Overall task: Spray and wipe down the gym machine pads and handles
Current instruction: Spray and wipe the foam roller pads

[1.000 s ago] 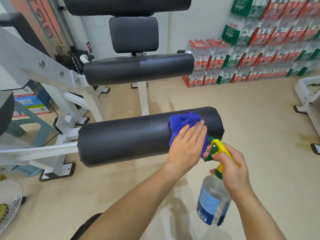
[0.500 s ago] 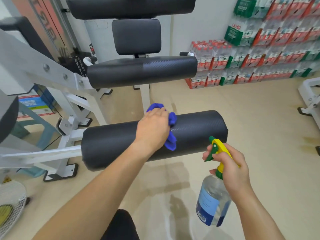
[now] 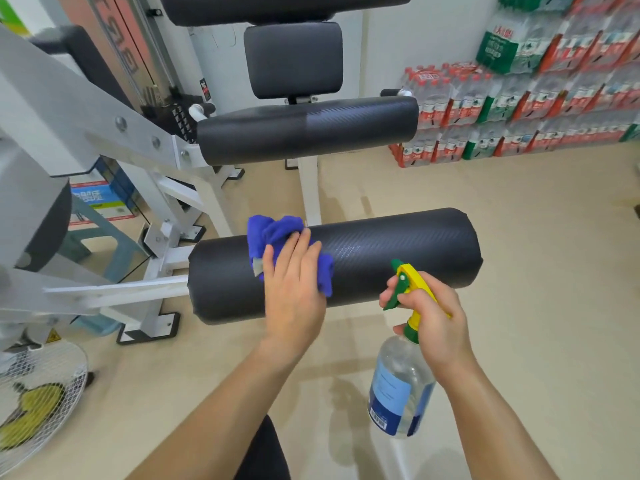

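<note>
A black roller pad lies across the middle of the view on a white machine frame. My left hand presses a blue cloth flat against the left half of this pad, fingers straight. My right hand grips the neck of a clear spray bottle with a yellow and green trigger head, held just in front of the pad's right half. A second black roller pad sits higher and farther back, below a square black back pad.
Stacked packs of bottled water line the right wall. A white wire fan guard sits at the lower left. A teal stool and cardboard boxes stand behind the frame. Beige floor spreads to the right.
My left hand has slid the blue cloth leftward along the near roller pad, from its right end to its left half. The spray bottle has stayed in place.
</note>
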{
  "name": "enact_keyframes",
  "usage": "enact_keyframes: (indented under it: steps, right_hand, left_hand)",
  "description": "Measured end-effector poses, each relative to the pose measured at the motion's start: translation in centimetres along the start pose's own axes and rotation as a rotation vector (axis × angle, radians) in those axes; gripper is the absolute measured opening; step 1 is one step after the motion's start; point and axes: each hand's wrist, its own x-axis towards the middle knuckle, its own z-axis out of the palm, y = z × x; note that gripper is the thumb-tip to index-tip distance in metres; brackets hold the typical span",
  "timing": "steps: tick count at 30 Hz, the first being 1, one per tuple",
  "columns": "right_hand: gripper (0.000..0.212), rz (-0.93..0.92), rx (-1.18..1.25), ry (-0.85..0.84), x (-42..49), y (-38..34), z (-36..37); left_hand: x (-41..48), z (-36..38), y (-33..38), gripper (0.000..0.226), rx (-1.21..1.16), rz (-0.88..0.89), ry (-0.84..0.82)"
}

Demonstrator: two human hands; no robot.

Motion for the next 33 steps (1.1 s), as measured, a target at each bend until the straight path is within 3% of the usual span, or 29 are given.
enact_keyframes:
  steps: [3, 5, 8, 11, 13, 15, 18, 20, 24, 28, 33]
  right_hand:
    - [0.026, -0.010, -0.014, 0.047, -0.3, -0.2, -2.0]
    - [0.023, -0.017, -0.028, 0.077, -0.5, -0.2, -3.1]
    - [0.019, -0.025, -0.037, 0.104, -1.1, -0.2, -3.9]
    - [0.015, -0.026, -0.018, 0.100, -1.7, -0.3, -3.7]
    - [0.021, -0.020, -0.006, 0.088, -1.9, -0.4, -3.3]
    - [0.025, -0.016, -0.008, 0.074, -1.9, -0.5, -2.9]
    - [0.025, -0.034, -0.021, 0.063, -1.8, -0.7, -2.5]
    - [0.024, -0.050, -0.027, 0.066, -1.7, -1.1, -2.6]
    - [0.024, -0.055, -0.043, 0.066, -1.2, -1.3, -2.7]
    - [0.021, -0.043, -0.042, 0.049, -1.3, -1.1, -2.0]
    - [0.016, -0.030, -0.045, 0.016, -1.5, -0.9, -1.5]
  left_hand:
    - [3.4, 0.1, 2.0, 0.033, -0.053, -0.048, 0.064]
    - [6.0, -1.1, 2.6, 0.018, -0.127, -0.123, 0.008]
    - [9.4, -3.3, 2.6, 0.022, -0.334, -0.324, -0.117]
    - [9.2, -4.5, 2.8, 0.029, -0.427, -0.371, -0.088]
    - [6.5, -3.7, 3.7, 0.020, -0.395, -0.251, -0.010]
    - [2.9, -1.9, 5.0, 0.033, -0.269, -0.001, -0.037]
    - [-0.7, 1.3, 4.6, 0.047, 0.118, 0.374, -0.108]
    - [-1.2, 1.6, 2.0, 0.046, 0.253, 0.461, -0.052]
    - [-2.5, -0.7, -5.3, 0.044, 0.389, 0.505, 0.068]
    - [-4.3, -3.7, -11.3, 0.043, 0.421, 0.419, 0.151]
    - [-4.9, -4.5, -12.1, 0.043, 0.213, 0.183, 0.187]
